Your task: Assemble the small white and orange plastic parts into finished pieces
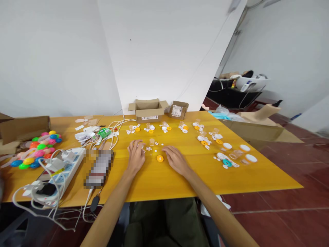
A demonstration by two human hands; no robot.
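My left hand (136, 155) rests palm down on the yellow table, fingers apart and bent over small white parts that it partly hides. Just to its right lies a white spoked plastic piece (148, 148), with a clear plastic cup (152, 142) behind it. My right hand (177, 160) lies with its fingers stretched toward the middle, and nothing shows in it. An orange round lid (160, 158) with a pale centre sits between the hands, nearest the right fingertips. Small white discs (155, 151) are scattered behind the lid.
Groups of clear cups, white pieces and orange discs (151, 131) form an arc behind and right. White-lidded jars (251, 159) and a teal disc (227, 162) stand right. An open cardboard box (148, 111) is at the back; a power strip (65, 175) and phone (99, 168) lie left.
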